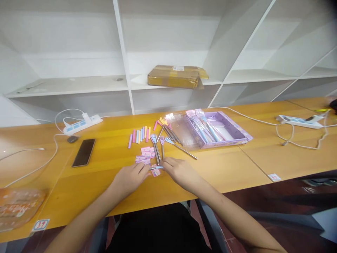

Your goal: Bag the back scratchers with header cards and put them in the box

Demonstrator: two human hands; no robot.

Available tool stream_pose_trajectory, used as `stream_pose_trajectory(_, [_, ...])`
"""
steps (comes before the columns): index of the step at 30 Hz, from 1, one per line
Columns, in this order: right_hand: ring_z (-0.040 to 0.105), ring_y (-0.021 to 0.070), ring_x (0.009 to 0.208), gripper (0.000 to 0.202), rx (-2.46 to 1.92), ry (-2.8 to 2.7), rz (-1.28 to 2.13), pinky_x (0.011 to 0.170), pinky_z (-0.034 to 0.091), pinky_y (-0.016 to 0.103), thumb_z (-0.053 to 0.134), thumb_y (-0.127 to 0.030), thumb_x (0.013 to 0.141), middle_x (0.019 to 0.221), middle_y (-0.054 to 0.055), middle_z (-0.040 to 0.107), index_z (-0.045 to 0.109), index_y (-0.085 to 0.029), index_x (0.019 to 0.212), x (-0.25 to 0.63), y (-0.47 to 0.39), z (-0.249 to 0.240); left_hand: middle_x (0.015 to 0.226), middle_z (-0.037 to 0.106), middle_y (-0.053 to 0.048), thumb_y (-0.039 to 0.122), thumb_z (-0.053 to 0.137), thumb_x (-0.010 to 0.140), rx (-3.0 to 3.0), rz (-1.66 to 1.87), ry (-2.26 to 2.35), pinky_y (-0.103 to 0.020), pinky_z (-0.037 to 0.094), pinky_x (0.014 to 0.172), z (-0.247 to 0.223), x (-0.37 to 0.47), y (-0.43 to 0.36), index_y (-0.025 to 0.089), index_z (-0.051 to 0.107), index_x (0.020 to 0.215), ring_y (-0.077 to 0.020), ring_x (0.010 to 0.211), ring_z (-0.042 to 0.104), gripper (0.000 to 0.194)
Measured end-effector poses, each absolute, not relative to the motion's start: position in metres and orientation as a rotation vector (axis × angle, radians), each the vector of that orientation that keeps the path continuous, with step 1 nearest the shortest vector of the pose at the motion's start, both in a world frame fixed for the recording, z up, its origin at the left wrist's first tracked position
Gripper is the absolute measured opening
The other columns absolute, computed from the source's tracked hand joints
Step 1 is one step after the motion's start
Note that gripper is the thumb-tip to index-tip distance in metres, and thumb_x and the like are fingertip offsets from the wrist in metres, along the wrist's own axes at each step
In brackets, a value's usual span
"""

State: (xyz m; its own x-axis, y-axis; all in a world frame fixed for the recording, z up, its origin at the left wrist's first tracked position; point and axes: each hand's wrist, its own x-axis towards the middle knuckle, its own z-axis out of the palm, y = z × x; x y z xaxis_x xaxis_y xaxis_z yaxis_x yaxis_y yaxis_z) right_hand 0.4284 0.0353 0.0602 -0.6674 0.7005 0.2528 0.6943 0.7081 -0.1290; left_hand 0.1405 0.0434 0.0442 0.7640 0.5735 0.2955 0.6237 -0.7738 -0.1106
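Observation:
My left hand (133, 178) and my right hand (180, 172) are closed on the two ends of a slim silver and light-blue rod (156, 168). Fingers cover much of it. Under the rod lies a pink printed card (155, 172), with more pink and purple cards (142, 159) just beyond my left hand. Past my fingers are back scratchers with metal rods and claw heads: a blue one (170, 140), a purple one (162, 140) and several orange ones (163, 121). Coloured handle tubes (138, 136) lie in a row to their left.
A purple box (229, 140) with bagged back scratchers (206, 130) stands right of the pile, beside clear plastic packaging (181, 128). A phone (83, 153) lies left. Power strips (83, 124) and white cables flank the table. A taped carton (173, 75) sits on the shelf.

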Motion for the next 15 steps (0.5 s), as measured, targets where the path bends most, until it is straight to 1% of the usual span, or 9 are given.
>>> stream_pose_trajectory(2, [0.064, 0.0177, 0.082, 0.021, -1.045, -2.601, 0.047, 0.072, 0.047, 0.03, 0.051, -0.008, 0.108, 0.096, 0.004, 0.069, 0.065, -0.017, 0.12, 0.426, 0.03, 0.058, 0.082, 0.068, -0.003, 0.036, 0.047, 0.114, -2.763, -0.401, -0.951, -0.029, 0.044, 0.057, 0.044, 0.142, 0.04, 0.019, 0.068, 0.106, -0.019, 0.068, 0.065, 0.028])
stream_pose_trajectory(3, [0.065, 0.0176, 0.082, 0.022, -1.022, -2.572, 0.039, 0.073, 0.048, 0.03, 0.05, -0.008, 0.108, 0.096, 0.004, 0.07, 0.065, -0.018, 0.122, 0.425, 0.028, 0.055, 0.08, 0.067, -0.002, 0.037, 0.047, 0.115, -2.766, -0.404, -0.956, -0.029, 0.043, 0.056, 0.044, 0.142, 0.039, 0.02, 0.068, 0.104, -0.0186, 0.067, 0.064, 0.029])
stream_pose_trajectory(8, [0.067, 0.0172, 0.083, 0.031, -0.993, -2.439, -0.11, 0.073, 0.049, 0.029, 0.043, -0.006, 0.108, 0.097, 0.006, 0.074, 0.067, -0.018, 0.125, 0.439, 0.03, 0.039, 0.077, 0.065, 0.0, 0.034, 0.045, 0.115, -2.749, -0.37, -1.001, -0.03, 0.04, 0.056, 0.048, 0.127, 0.042, 0.022, 0.07, 0.102, -0.0178, 0.066, 0.061, 0.03])
stream_pose_trajectory(11, [0.072, 0.0191, 0.092, 0.035, -1.097, -2.363, -0.215, 0.082, 0.053, 0.032, 0.043, -0.007, 0.108, 0.108, 0.009, 0.079, 0.071, -0.02, 0.124, 0.494, 0.036, 0.031, 0.077, 0.065, -0.001, 0.035, 0.046, 0.114, -2.684, -0.357, -1.058, -0.031, 0.041, 0.058, 0.057, 0.085, 0.05, 0.022, 0.072, 0.1, -0.0184, 0.066, 0.06, 0.032])
stream_pose_trajectory(13, [0.073, 0.0203, 0.092, 0.037, -1.255, -2.28, -0.272, 0.083, 0.055, 0.033, 0.042, -0.013, 0.107, 0.108, 0.009, 0.081, 0.075, -0.023, 0.12, 0.552, 0.034, 0.027, 0.083, 0.069, -0.004, 0.032, 0.047, 0.113, -2.636, -0.346, -1.159, -0.033, 0.047, 0.068, 0.063, 0.043, 0.053, 0.022, 0.074, 0.1, -0.0205, 0.076, 0.064, 0.031])
stream_pose_trajectory(15, [0.074, 0.0225, 0.093, 0.039, -1.526, -2.105, -0.307, 0.087, 0.057, 0.036, 0.04, -0.02, 0.106, 0.103, 0.011, 0.081, 0.079, -0.023, 0.112, 0.611, 0.024, 0.023, 0.084, 0.071, -0.005, 0.03, 0.047, 0.112, -2.599, -0.392, -1.263, -0.035, 0.049, 0.073, 0.066, 0.002, 0.052, 0.022, 0.074, 0.097, -0.0228, 0.08, 0.065, 0.032])
